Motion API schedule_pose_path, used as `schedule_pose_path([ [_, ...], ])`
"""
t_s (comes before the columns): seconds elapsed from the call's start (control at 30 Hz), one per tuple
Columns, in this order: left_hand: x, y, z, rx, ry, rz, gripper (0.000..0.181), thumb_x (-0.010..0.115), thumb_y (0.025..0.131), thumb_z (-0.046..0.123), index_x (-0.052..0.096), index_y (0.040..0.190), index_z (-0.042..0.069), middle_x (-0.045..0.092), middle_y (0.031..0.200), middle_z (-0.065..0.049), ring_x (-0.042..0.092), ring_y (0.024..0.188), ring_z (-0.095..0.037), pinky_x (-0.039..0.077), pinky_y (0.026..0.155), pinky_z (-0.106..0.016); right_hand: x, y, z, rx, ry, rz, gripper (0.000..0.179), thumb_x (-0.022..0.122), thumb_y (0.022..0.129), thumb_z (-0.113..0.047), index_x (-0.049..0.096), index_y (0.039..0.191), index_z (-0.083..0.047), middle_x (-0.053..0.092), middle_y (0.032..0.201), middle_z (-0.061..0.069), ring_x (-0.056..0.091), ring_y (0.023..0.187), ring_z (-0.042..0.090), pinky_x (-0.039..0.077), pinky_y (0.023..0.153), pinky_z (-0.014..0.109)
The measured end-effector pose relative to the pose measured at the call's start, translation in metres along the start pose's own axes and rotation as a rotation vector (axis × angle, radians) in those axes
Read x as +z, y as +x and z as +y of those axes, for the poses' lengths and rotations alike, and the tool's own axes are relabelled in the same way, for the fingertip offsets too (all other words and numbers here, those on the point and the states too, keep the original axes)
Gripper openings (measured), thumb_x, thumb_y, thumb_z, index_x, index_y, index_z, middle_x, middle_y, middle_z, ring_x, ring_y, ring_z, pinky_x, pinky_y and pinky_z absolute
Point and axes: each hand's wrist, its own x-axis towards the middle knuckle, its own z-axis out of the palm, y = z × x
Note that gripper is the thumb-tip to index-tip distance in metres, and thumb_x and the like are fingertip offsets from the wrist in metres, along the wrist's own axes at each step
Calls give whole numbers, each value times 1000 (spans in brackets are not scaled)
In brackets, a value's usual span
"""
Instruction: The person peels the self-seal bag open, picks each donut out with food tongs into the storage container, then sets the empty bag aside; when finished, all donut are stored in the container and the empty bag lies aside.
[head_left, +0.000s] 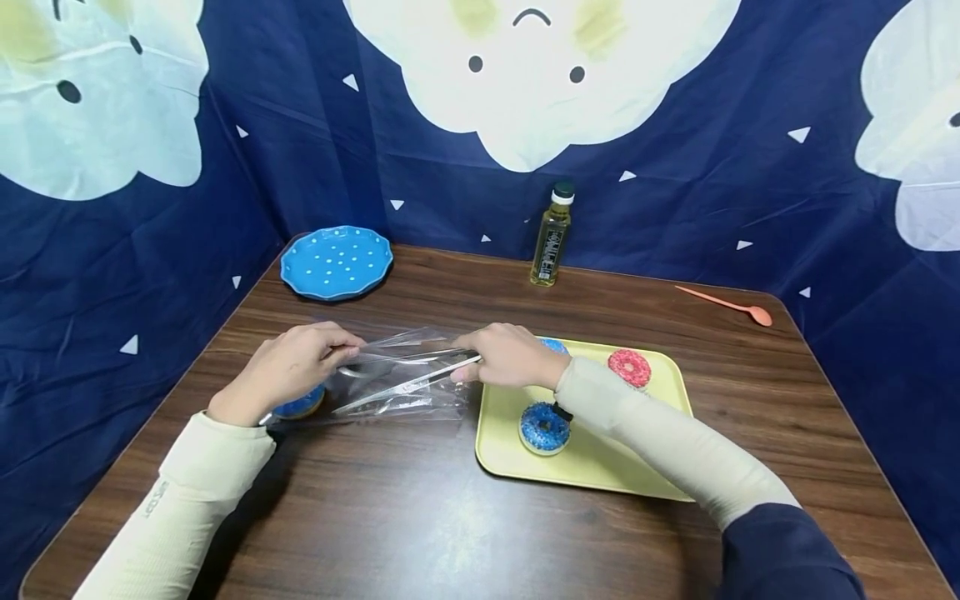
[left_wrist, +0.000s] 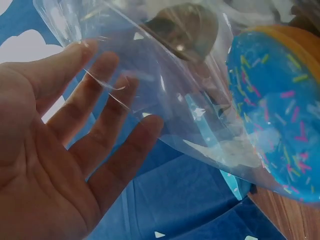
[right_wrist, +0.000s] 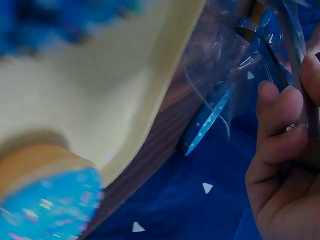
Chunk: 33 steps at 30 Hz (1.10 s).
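Observation:
In the head view, my left hand (head_left: 296, 367) holds the edge of a clear plastic bag (head_left: 390, 407) between thumb and fingers. My right hand (head_left: 513, 354) grips metal tongs (head_left: 420, 383), whose arms spread apart and reach left into the bag. A blue doughnut (head_left: 302, 406) shows beside the left wrist. In the left wrist view, that doughnut (left_wrist: 280, 115) with coloured sprinkles appears at the bag's side; whether it lies inside I cannot tell. Fingers curl round the tongs (right_wrist: 295, 45) in the right wrist view.
Under my right forearm lies a yellow tray (head_left: 600, 479) with a blue doughnut (head_left: 544, 428), a red doughnut (head_left: 629, 367) and another blue one (head_left: 555, 345). A blue dotted plate (head_left: 337, 262), an oil bottle (head_left: 551, 237) and an orange spoon (head_left: 757, 315) stand farther back.

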Motion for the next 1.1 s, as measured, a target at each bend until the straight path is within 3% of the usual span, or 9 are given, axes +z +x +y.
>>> schedule_pose_path([
  [0.17, 0, 1, 1, 8, 10, 9, 19, 65, 100, 23, 76, 113, 15, 72, 110, -4, 68, 97, -24, 54, 75, -52, -7, 11, -8, -19, -19, -23, 52, 69, 95, -44, 64, 137, -14, 69, 125, 1, 69, 102, 21, 55, 66, 38],
  [0.67, 0, 1, 0, -2, 6, 11, 19, 66, 99, 18, 77, 114, 14, 73, 109, -4, 67, 96, -22, 53, 74, -48, 6, 42, -17, -30, 22, -55, 53, 66, 96, -47, 62, 140, -17, 66, 131, -3, 65, 113, 19, 54, 85, 37],
  [0.9, 2, -1, -2, 12, 26, 33, 18, 66, 99, 20, 77, 113, 15, 73, 110, -4, 68, 99, -26, 53, 77, -52, 3, 38, -16, -8, -24, -23, 51, 65, 96, -49, 64, 137, -19, 70, 123, -1, 68, 103, 19, 54, 72, 37],
  [1.1, 1, -2, -4, 16, 30, 39, 18, 65, 100, 22, 77, 113, 16, 73, 110, -4, 68, 97, -25, 53, 76, -53, -6, 22, -7, 14, -42, 6, 52, 66, 94, -51, 65, 135, -19, 71, 120, 0, 69, 103, 19, 55, 76, 39],
])
